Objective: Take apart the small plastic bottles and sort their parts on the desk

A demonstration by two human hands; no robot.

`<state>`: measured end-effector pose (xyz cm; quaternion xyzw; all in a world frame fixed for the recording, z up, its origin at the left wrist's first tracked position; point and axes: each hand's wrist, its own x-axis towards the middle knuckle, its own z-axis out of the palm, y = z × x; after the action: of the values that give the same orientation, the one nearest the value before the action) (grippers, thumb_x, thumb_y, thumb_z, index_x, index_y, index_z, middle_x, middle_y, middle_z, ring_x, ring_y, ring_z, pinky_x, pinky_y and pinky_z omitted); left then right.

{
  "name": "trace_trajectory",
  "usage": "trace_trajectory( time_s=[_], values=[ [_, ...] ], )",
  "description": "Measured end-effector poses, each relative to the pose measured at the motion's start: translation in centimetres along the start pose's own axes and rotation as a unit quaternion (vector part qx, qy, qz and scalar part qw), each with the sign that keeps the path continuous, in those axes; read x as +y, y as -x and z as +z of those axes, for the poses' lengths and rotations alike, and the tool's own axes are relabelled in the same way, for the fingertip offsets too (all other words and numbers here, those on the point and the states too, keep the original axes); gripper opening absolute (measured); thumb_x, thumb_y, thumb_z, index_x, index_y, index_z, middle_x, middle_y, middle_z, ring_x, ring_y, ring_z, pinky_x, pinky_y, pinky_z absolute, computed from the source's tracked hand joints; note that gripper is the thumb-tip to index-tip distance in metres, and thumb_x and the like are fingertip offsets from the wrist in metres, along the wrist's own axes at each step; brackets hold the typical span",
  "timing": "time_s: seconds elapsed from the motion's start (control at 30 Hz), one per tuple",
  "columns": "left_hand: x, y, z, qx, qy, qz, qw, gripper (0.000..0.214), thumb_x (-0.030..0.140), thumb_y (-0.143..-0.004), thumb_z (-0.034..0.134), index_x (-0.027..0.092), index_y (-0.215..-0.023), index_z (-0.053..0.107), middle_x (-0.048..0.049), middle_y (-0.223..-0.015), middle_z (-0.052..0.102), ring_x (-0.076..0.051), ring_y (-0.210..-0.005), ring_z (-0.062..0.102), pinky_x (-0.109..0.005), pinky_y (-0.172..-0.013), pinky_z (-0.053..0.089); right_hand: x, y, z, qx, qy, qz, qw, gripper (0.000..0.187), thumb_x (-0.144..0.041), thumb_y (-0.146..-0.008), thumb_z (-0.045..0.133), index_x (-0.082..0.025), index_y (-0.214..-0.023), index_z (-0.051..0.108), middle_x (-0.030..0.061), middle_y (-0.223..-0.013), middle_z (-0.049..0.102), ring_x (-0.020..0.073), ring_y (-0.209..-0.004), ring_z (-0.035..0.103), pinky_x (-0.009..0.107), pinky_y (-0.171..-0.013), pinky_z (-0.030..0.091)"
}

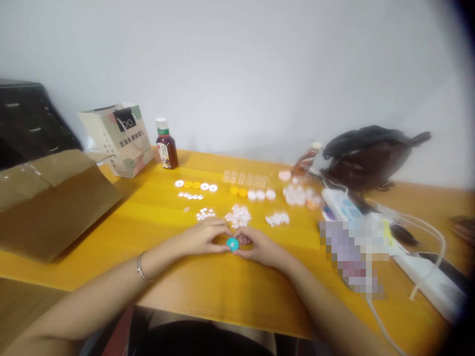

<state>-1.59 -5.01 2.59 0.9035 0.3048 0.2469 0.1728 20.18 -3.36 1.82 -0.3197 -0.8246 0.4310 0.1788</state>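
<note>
Between both hands, just above the yellow wooden table (pixel 178 277), is a small round teal cap (pixel 232 244) with a pale centre. My left hand (pixel 206 236) pinches its left side with thumb and fingers. On the opposite side, the thumb and curled fingers of my right hand (pixel 260 246) grip it too. Beyond the hands lie a pile of small clear-white pieces (pixel 238 216), a group of white discs (pixel 205 213) and a heap of tiny white parts (pixel 277 219). Farther back are a row of white and yellow rings (pixel 196 185) and a row of yellow and white caps (pixel 256 195).
Clear small cups (pixel 245 179) line up at the back. A brown paper bag (pixel 55 198), a printed bag (pixel 124 141) and a dark-red bottle (pixel 166 148) stand left. At right are a black bag (pixel 371 153), a power strip (pixel 341 205) and cables (pixel 441 242).
</note>
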Motion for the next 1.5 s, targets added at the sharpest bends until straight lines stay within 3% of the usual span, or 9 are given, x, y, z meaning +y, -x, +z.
trace_trajectory(
  time_s=[0.13,0.53,0.73,0.8,0.87,0.97,1.07,1.23,1.5],
  values=[
    [0.6,-0.1,1.7,-0.004,-0.002,-0.028,1.0,0.022,0.033,-0.075,0.061,0.018,-0.091,0.057,-0.004,-0.086,0.057,-0.016,-0.08,0.054,-0.025,-0.07,0.043,0.2,0.0,0.1,0.0,-0.001,-0.002,1.0,0.021,-0.027,-0.072,0.063,-0.019,-0.091,0.055,-0.0011,-0.077,0.053,0.012,-0.068,0.049,0.024,-0.063,0.042],
    [0.6,-0.1,2.1,0.012,0.037,-0.061,0.997,0.024,0.023,-0.074,0.061,0.02,-0.096,0.053,-0.0027,-0.089,0.059,-0.016,-0.082,0.054,-0.027,-0.073,0.043,0.1,0.2,-0.1,-0.003,0.005,-0.003,1.0,0.035,-0.023,-0.072,0.062,-0.02,-0.101,0.043,-0.0004,-0.082,0.051,0.0122,-0.073,0.048,0.026,-0.067,0.042],
    [0.6,-0.2,0.5,0.032,0.082,-0.021,0.996,0.03,0.028,-0.075,0.062,0.021,-0.102,0.052,-0.0033,-0.092,0.06,-0.015,-0.084,0.056,-0.028,-0.076,0.044,-0.3,0.3,-0.2,-0.011,0.004,0.002,1.0,0.037,-0.023,-0.071,0.063,-0.021,-0.101,0.042,-0.0008,-0.082,0.049,0.0121,-0.073,0.046,0.026,-0.068,0.042],
    [-0.4,-0.2,-1.1,0.087,0.078,-0.016,0.993,0.035,0.031,-0.074,0.062,0.02,-0.106,0.051,-0.005,-0.096,0.06,-0.016,-0.088,0.056,-0.029,-0.08,0.044,-0.4,0.4,-0.2,-0.001,0.007,0.011,1.0,0.038,-0.024,-0.07,0.064,-0.021,-0.1,0.041,-0.0014,-0.08,0.047,0.012,-0.072,0.046,0.026,-0.068,0.042],
    [-2.3,0.1,-3.0,0.181,0.035,-0.048,0.982,0.034,0.032,-0.075,0.061,0.019,-0.105,0.051,-0.0057,-0.1,0.06,-0.016,-0.089,0.056,-0.029,-0.081,0.044,-0.5,0.4,-0.2,0.011,0.013,0.021,1.0,0.037,-0.024,-0.069,0.065,-0.021,-0.098,0.043,-0.0019,-0.078,0.046,0.012,-0.071,0.046,0.026,-0.068,0.042],
    [-6.7,1.2,-6.0,0.301,-0.078,-0.137,0.941,0.032,0.035,-0.076,0.06,0.018,-0.102,0.054,-0.0053,-0.098,0.062,-0.018,-0.091,0.057,-0.032,-0.084,0.043,-0.6,0.4,-0.2,0.01,0.029,0.027,0.999,0.03,-0.025,-0.069,0.065,-0.021,-0.092,0.047,-0.0018,-0.077,0.046,0.0121,-0.07,0.046,0.026,-0.067,0.042],
    [-11.3,2.9,-7.8,0.36,-0.152,-0.246,0.887,0.03,0.036,-0.076,0.057,0.017,-0.099,0.055,-0.0067,-0.099,0.063,-0.02,-0.091,0.059,-0.034,-0.084,0.043,-0.6,0.3,-0.3,0.001,0.047,0.024,0.999,0.024,-0.026,-0.069,0.064,-0.02,-0.088,0.051,-0.0016,-0.076,0.047,0.0127,-0.07,0.047,0.026,-0.066,0.042],
    [-16.1,4.5,-7.6,0.341,-0.123,-0.328,0.872,0.035,0.034,-0.074,0.058,0.016,-0.103,0.052,-0.0099,-0.101,0.064,-0.021,-0.092,0.061,-0.035,-0.084,0.046,-0.5,0.2,-0.3,-0.002,0.054,0.017,0.998,0.019,-0.026,-0.07,0.063,-0.02,-0.085,0.054,-0.0014,-0.075,0.049,0.0127,-0.07,0.048,0.025,-0.066,0.041],
    [-16.8,4.2,-6.9,0.287,-0.113,-0.354,0.883,0.043,0.036,-0.073,0.059,0.018,-0.111,0.048,-0.0095,-0.101,0.065,-0.022,-0.095,0.061,-0.036,-0.088,0.045,-0.4,0.2,-0.2,0.004,0.055,0.007,0.998,0.018,-0.025,-0.07,0.063,-0.019,-0.085,0.055,-0.0016,-0.075,0.049,0.0121,-0.069,0.048,0.024,-0.064,0.041]
  ],
)
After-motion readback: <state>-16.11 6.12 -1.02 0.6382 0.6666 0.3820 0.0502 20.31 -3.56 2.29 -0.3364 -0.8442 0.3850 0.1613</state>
